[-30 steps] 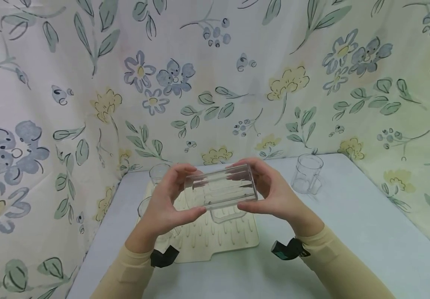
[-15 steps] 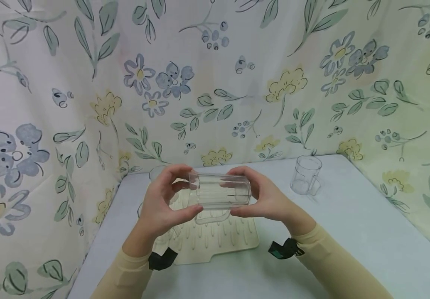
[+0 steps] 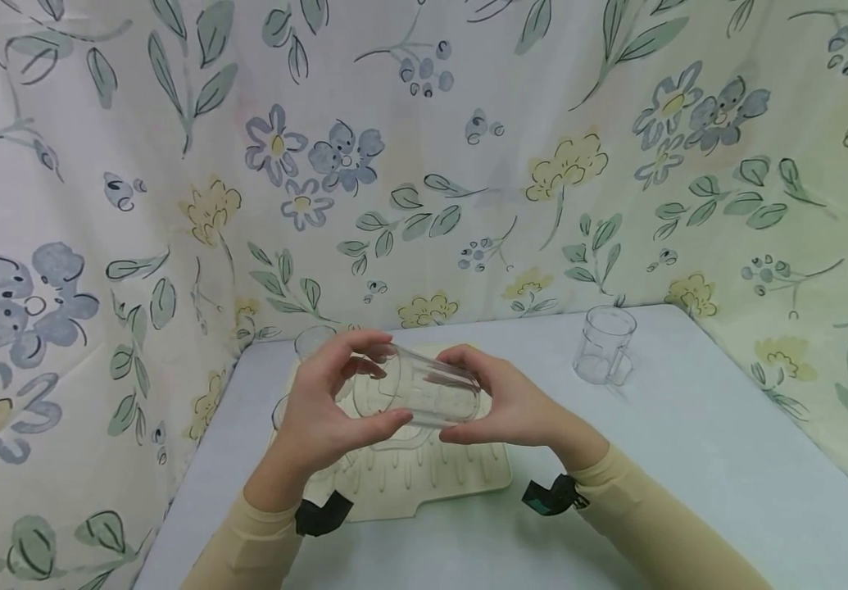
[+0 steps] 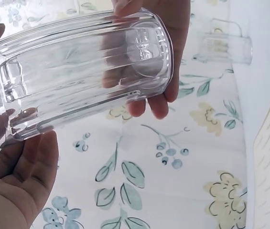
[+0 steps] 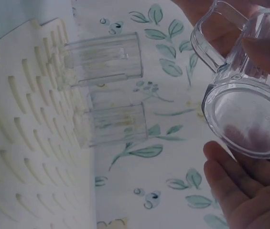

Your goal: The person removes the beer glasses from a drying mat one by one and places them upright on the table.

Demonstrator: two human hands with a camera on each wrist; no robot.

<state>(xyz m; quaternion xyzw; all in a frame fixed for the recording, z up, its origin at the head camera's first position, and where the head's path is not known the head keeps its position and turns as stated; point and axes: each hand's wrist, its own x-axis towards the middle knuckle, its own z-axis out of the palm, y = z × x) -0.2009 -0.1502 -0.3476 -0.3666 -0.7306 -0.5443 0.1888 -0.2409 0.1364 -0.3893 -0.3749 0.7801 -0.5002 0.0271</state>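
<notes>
A clear ribbed mug (image 3: 434, 392) lies sideways in the air between both hands, above the drying mat. My left hand (image 3: 324, 410) holds it at the mouth end, thumb below and fingers over the top. At the base end my right hand (image 3: 515, 406) grips it between thumb and fingers. The mug's handle (image 3: 403, 441) hangs on the underside in the head view. In the left wrist view the mug's fluted wall (image 4: 82, 67) shows nothing inside. The right wrist view shows its round base (image 5: 247, 119) beside the right fingers (image 5: 230, 183).
A cream drying mat (image 3: 460, 477) with raised ridges lies on the white table (image 3: 659, 483). Two clear mugs stand at its left, one a mug (image 5: 108, 59) partly hidden by the left hand from above. Another clear mug (image 3: 604, 348) stands at the back right. A floral curtain (image 3: 424, 164) hangs behind.
The mug has turned in the hands: its right end has dropped and its mouth has swung toward me. The right hand has shifted left and slightly down; the left stays nearly in place.
</notes>
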